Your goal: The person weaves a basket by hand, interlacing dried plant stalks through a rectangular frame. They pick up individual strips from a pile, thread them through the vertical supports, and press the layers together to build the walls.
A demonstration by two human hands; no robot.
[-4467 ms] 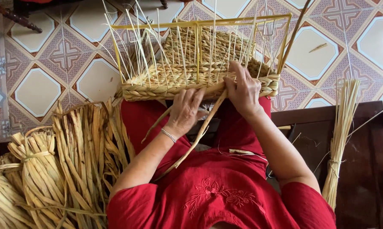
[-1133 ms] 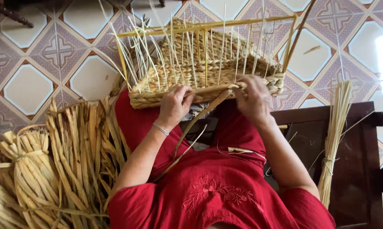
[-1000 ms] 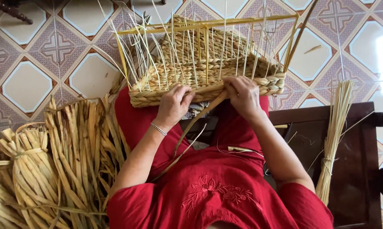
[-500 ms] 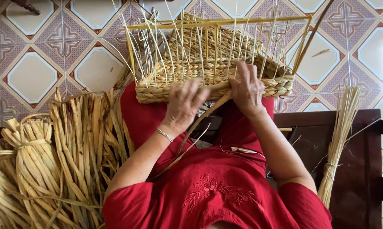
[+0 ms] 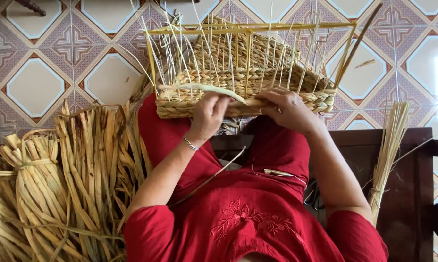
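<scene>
— What is being worked on?

— A half-woven basket (image 5: 248, 82) of plaited straw on a yellow frame (image 5: 250, 30), resting on the knees, thin stalks sticking up.

— And the hands?

— The left hand (image 5: 210, 112) pinches a flat pale strand (image 5: 202, 88) along the near rim. The right hand (image 5: 289, 107) presses curled fingers on the weave; whether it grips anything is hidden.

— Around it?

— Dried leaf bundles (image 5: 58, 179) to the left, cut off by the edge; a stalk sheaf (image 5: 389, 150) against a dark bench (image 5: 408, 194).

Basket (image 5: 248, 73) on lap, bundles (image 5: 58, 179) left
</scene>
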